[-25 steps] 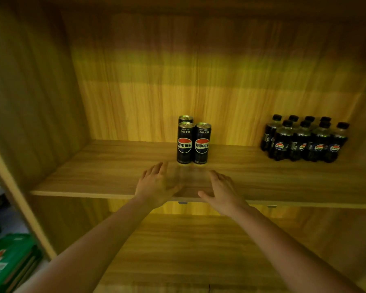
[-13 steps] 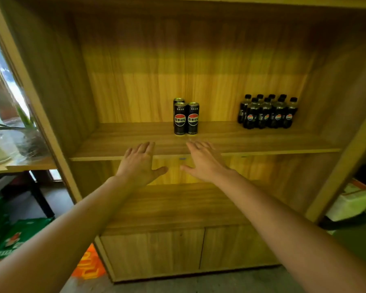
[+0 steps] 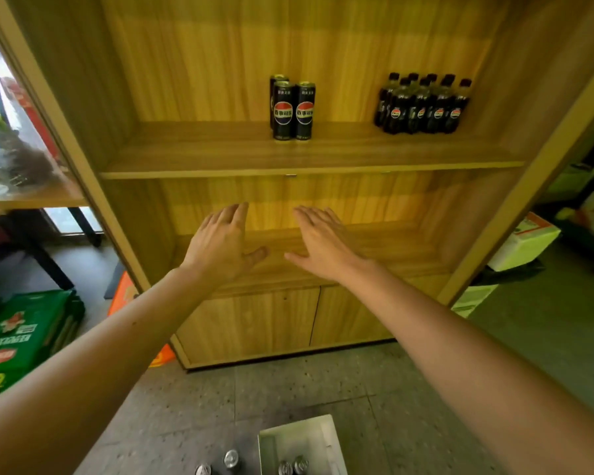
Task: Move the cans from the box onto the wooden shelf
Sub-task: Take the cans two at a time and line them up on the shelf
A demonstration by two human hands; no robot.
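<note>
Three black cola cans [image 3: 292, 109] stand upright together on the upper wooden shelf [image 3: 203, 159], two in front and one behind. My left hand [image 3: 222, 246] and my right hand [image 3: 323, 243] hover side by side below that shelf, palms down, fingers spread, holding nothing. At the bottom edge a white box [image 3: 288, 437] sits on the floor with silver can tops [image 3: 294, 466] showing inside it. Two more can tops [image 3: 230, 459] show on the floor just left of the box.
A pack of several small black cola bottles [image 3: 422, 104] stands at the right of the same shelf. Green crates [image 3: 21, 334] lie on the floor at left. White cartons [image 3: 522, 241] sit right of the cabinet. Closed cabinet doors [image 3: 282, 320] are below.
Both hands have drawn back from the upper shelf and dropped lower. The view has pulled away and tilted down, so the floor and the white box have come into sight.
</note>
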